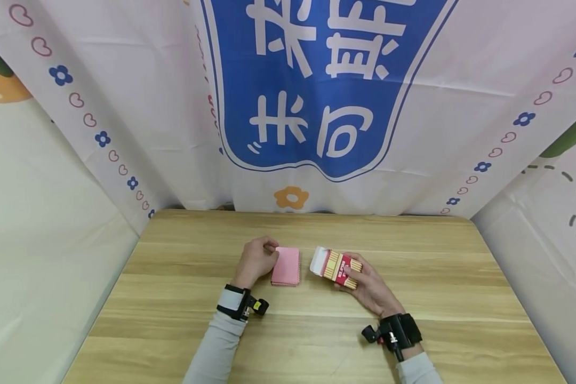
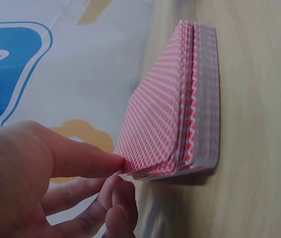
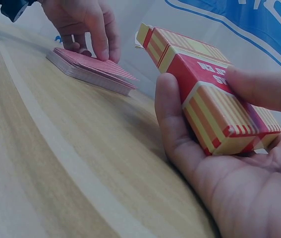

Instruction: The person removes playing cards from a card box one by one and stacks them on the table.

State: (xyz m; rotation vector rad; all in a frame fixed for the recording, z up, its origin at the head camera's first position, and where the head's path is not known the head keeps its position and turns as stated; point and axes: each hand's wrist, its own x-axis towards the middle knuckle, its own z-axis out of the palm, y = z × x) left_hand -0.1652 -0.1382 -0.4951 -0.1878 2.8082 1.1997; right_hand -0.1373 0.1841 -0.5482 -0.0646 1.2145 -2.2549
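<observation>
A deck of playing cards [image 1: 285, 266] with pink-and-white checked backs lies on the table; its side edges show in the left wrist view. My left hand [image 1: 257, 260] is at the deck's far left corner, where the thumb and a fingertip [image 2: 123, 191] pinch the upper cards [image 2: 152, 119]. Those cards look slightly apart from the pile beneath. To the right of the deck, my right hand [image 1: 372, 288] grips a red and yellow striped card box [image 3: 204, 94], thumb on its face and fingers beneath. The box is tilted, its white end flap [image 1: 319, 260] open toward the deck.
The wooden table [image 1: 307, 341] reaches back to a white printed curtain [image 1: 393, 186] with a blue shield. White cloth [image 1: 38, 256] hangs along the left side too. Each wrist wears a strap with a small camera [image 1: 259, 306].
</observation>
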